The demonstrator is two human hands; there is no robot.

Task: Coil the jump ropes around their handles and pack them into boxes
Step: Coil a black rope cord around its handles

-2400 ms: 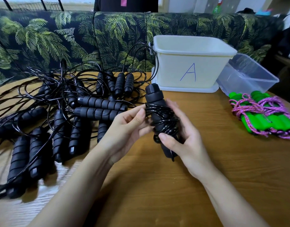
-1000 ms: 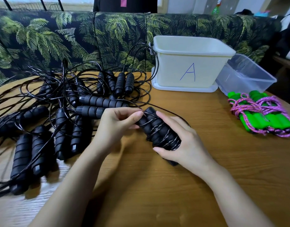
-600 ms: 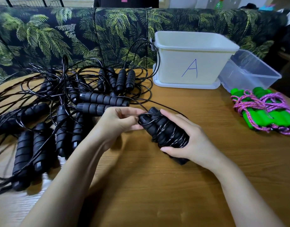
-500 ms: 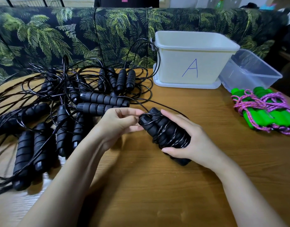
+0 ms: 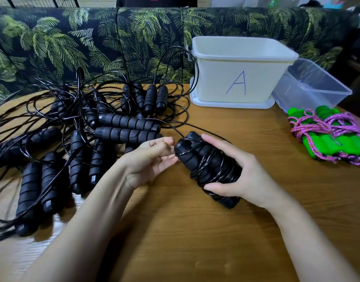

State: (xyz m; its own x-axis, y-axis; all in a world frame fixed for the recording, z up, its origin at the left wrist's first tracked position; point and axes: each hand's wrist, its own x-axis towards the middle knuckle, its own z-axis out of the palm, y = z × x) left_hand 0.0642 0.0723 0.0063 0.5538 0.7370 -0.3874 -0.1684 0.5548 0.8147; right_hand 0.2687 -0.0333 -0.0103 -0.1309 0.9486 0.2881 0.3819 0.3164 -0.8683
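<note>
Rope [image 5: 205, 159] in right hand [image 5: 242, 174]; left hand [image 5: 146, 159] beside

1. A pile of jump ropes [image 5: 73, 139] lies on the left of the table [image 5: 195, 241].
2. The box marked A [image 5: 236, 78] stands behind, right of the pile, with a second box [image 5: 313, 88] just right of it.
3. Coiled ropes [image 5: 333, 135] lie before the second box.
4. A wound jump rope [image 5: 207, 165] is mid-table, between the left hand [image 5: 148, 159] and the right hand [image 5: 242, 174].
5. A sofa [image 5: 93, 37] runs behind the table.

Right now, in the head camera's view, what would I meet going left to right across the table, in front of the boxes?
Loose black ropes → left hand → coiled rope, gripped by the right hand → green ropes.
</note>
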